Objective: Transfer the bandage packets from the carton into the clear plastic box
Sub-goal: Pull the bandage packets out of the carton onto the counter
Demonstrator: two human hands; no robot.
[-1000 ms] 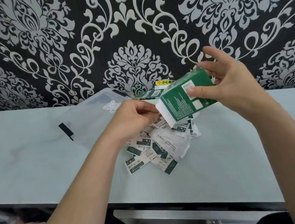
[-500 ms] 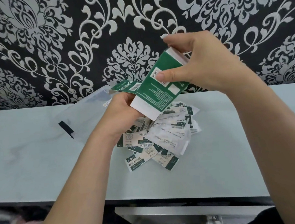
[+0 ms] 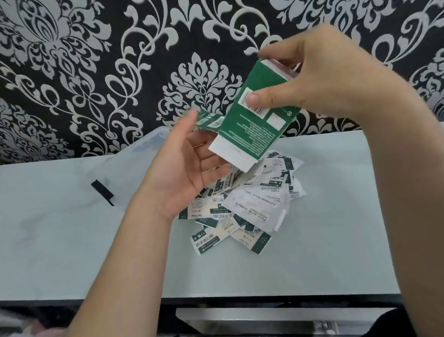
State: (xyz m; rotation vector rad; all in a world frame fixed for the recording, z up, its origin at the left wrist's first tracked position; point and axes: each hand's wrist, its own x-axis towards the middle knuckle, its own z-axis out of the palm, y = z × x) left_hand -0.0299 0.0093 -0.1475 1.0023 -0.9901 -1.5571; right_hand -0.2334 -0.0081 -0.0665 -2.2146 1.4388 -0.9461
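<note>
My right hand grips the green carton by its upper end, thumb on the barcode, tilting it so the open white end points down and left. My left hand is open, palm up, just beside and below the carton's open mouth and its green flap. Several bandage packets, white and green, lie in a loose pile on the table under both hands. The clear plastic box sits behind my left hand against the wall, mostly hidden.
The pale table runs left to right, its front edge close to me. A small black clip of the clear box lies left of my left hand. Patterned black-and-white wallpaper stands behind.
My right hand lifted the carton higher and tipped it steeper. My left hand let go of the carton's mouth and opened palm up beneath it.
</note>
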